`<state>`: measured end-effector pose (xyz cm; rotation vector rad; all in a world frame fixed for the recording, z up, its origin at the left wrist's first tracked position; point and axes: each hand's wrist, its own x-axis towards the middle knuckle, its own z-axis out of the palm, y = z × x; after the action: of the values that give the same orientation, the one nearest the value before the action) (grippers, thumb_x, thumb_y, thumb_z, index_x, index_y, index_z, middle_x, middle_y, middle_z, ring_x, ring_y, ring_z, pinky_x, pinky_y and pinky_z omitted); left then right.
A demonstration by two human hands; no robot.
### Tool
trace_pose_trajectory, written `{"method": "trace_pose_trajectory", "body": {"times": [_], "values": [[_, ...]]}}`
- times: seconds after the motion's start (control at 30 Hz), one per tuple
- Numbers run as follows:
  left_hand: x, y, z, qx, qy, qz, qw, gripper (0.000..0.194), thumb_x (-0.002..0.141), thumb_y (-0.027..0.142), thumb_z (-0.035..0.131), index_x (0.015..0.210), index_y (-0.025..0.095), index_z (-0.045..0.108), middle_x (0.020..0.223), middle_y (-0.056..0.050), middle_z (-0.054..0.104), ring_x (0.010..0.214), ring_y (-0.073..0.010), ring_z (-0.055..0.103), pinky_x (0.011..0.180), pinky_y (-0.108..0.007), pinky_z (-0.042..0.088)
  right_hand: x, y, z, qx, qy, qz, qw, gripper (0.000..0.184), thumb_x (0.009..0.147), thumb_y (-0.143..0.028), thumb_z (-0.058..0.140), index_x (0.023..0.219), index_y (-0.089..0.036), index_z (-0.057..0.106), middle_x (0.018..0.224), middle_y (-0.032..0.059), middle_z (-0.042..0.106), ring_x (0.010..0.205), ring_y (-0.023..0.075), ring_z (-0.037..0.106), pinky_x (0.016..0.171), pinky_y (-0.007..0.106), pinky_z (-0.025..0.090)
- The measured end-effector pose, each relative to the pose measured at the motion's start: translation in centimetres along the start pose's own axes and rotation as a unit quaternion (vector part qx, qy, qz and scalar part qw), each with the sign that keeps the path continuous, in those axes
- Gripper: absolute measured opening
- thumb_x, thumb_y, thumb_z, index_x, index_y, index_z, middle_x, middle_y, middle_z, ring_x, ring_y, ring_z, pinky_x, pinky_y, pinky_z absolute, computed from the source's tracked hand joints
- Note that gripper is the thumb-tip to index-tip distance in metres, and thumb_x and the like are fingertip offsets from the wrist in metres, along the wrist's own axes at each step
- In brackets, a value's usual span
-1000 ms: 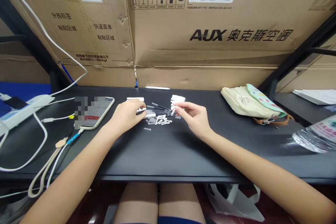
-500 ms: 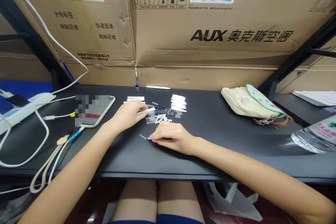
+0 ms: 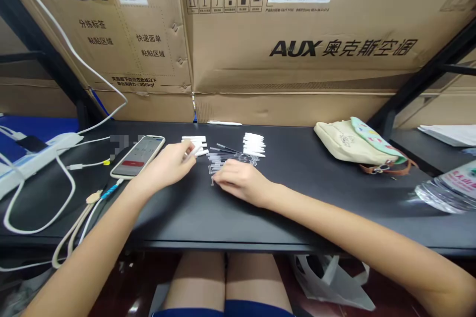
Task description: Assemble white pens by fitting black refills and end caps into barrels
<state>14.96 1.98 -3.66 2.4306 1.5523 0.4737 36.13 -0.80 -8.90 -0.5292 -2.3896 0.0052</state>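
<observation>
My left hand (image 3: 167,164) is closed around a white pen barrel (image 3: 192,153), which points up to the right. Beside it lie several more white pen barrels (image 3: 194,138) in a stack. My right hand (image 3: 243,182) is pinched at the fingertips, low over the desk. A small clear plastic piece (image 3: 212,182) shows at those fingertips; the fingers hide part of it. Just beyond the right hand lie thin pen refills (image 3: 226,151) and clear small parts (image 3: 212,168), partly covered by it. Several white pen tip sections (image 3: 254,143) form a row to their right.
A white pen (image 3: 225,123) lies at the desk's back, before large cardboard boxes (image 3: 238,69). A phone (image 3: 139,157) with cables and a power strip (image 3: 40,158) occupy the left. A cream pouch (image 3: 345,143) and a water bottle (image 3: 449,190) are at right.
My left hand has drawn back left with the white barrel, off the refills. My right hand has moved slightly away from me, toward the small parts, and now covers some of them.
</observation>
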Motion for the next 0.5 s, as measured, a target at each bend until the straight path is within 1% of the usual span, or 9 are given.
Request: {"method": "trace_pose_trajectory", "body": {"times": [0.07, 0.13, 0.2, 0.27, 0.3, 0.33, 0.43, 0.5], "values": [[-0.6, 0.3, 0.0, 0.018, -0.022, 0.01, 1.0, 0.01, 0.081, 0.026, 0.036, 0.079, 0.02, 0.044, 0.068, -0.002, 0.058, 0.06, -0.0177, 0.053, 0.058, -0.028, 0.038, -0.3, 0.8, -0.7, 0.083, 0.07, 0.085, 0.991, 0.012, 0.086, -0.018, 0.053, 0.081, -0.017, 0.065, 0.078, 0.0049, 0.068, 0.072, 0.0141, 0.06, 0.067, 0.028, 0.051], [-0.9, 0.6, 0.3, 0.01, -0.042, 0.027, 0.999, 0.009, 0.081, 0.023, 0.032, 0.075, 0.021, 0.039, 0.063, 0.0, 0.052, 0.056, -0.0162, 0.048, 0.055, -0.027, 0.036, -0.6, 1.3, -1.1, 0.155, 0.128, 0.186, 0.962, 0.009, 0.082, -0.023, 0.06, 0.079, -0.018, 0.066, 0.077, 0.0041, 0.069, 0.07, 0.0141, 0.062, 0.065, 0.028, 0.052], [-0.9, 0.8, 0.8, -0.015, -0.057, 0.061, 0.996, 0.01, 0.08, 0.021, 0.032, 0.07, 0.021, 0.035, 0.063, 0.001, 0.048, 0.056, -0.0149, 0.044, 0.055, -0.027, 0.035, -0.9, 1.4, -1.4, 0.211, 0.164, 0.271, 0.925, 0.009, 0.078, -0.026, 0.064, 0.077, -0.018, 0.067, 0.077, 0.0045, 0.07, 0.07, 0.0149, 0.063, 0.064, 0.028, 0.053], [-0.6, 0.8, 1.4, -0.029, -0.057, 0.108, 0.992, 0.007, 0.075, 0.018, 0.037, 0.068, 0.02, 0.037, 0.065, 0.001, 0.046, 0.058, -0.0138, 0.042, 0.057, -0.026, 0.035, -1.1, 1.5, -1.5, 0.25, 0.18, 0.319, 0.896, 0.012, 0.075, -0.029, 0.066, 0.074, -0.017, 0.067, 0.077, 0.0049, 0.07, 0.071, 0.0158, 0.064, 0.064, 0.028, 0.054], [-0.4, 0.7, 1.7, -0.031, -0.053, 0.13, 0.99, 0.005, 0.072, 0.017, 0.04, 0.068, 0.019, 0.04, 0.067, 0.001, 0.047, 0.058, -0.0134, 0.042, 0.058, -0.026, 0.035, -1.2, 1.4, -1.5, 0.26, 0.176, 0.328, 0.891, 0.013, 0.074, -0.029, 0.067, 0.073, -0.017, 0.068, 0.076, 0.0048, 0.07, 0.07, 0.0159, 0.064, 0.064, 0.028, 0.054], [-0.2, 0.6, 2.0, -0.029, -0.049, 0.151, 0.987, 0.004, 0.071, 0.015, 0.042, 0.071, 0.019, 0.044, 0.068, 0.001, 0.048, 0.059, -0.0131, 0.042, 0.059, -0.026, 0.035, -1.2, 1.3, -1.5, 0.266, 0.163, 0.329, 0.891, 0.013, 0.074, -0.03, 0.067, 0.073, -0.017, 0.068, 0.075, 0.0046, 0.07, 0.069, 0.0156, 0.064, 0.063, 0.028, 0.054], [0.5, 0.2, 2.5, -0.019, -0.063, 0.202, 0.977, 0.015, 0.074, 0.014, 0.043, 0.084, 0.017, 0.054, 0.076, -0.001, 0.055, 0.061, -0.0129, 0.045, 0.062, -0.025, 0.037, -1.3, 0.9, -1.5, 0.253, 0.101, 0.303, 0.913, 0.011, 0.075, -0.027, 0.065, 0.074, -0.017, 0.069, 0.073, 0.0037, 0.069, 0.064, 0.0134, 0.061, 0.061, 0.027, 0.052], [0.8, 0.0, 2.6, -0.007, -0.078, 0.219, 0.973, 0.018, 0.078, 0.015, 0.042, 0.087, 0.018, 0.058, 0.077, -0.002, 0.057, 0.062, -0.0133, 0.047, 0.064, -0.025, 0.037, -1.3, 0.5, -1.4, 0.233, 0.076, 0.276, 0.929, 0.008, 0.076, -0.023, 0.063, 0.075, -0.017, 0.069, 0.074, 0.0036, 0.068, 0.063, 0.0124, 0.06, 0.061, 0.026, 0.051]]}}
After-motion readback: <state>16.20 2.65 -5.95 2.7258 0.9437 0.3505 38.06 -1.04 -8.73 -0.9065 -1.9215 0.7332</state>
